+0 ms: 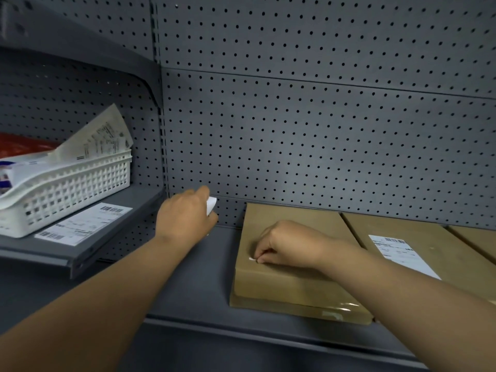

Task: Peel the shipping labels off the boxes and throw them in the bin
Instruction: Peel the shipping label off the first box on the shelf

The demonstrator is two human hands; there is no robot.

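Note:
A flat brown box [284,285] lies on the grey shelf [193,285]. My right hand [284,244] rests on its top, fingers pinched on a small white scrap of label [252,259]. My left hand [188,216] hovers left of the box near the back wall, closed on a crumpled white label piece [211,204]. A second brown box [429,245] to the right carries a whole white shipping label [402,253]. A white plastic basket [69,189] on the left shelf holds peeled labels [99,138].
A loose label with barcodes [83,224] lies on the raised left shelf [112,237] in front of the basket. A third brown box [477,240] shows at the far right edge. Grey pegboard [308,130] forms the back wall. Something red [18,146] sits behind the basket.

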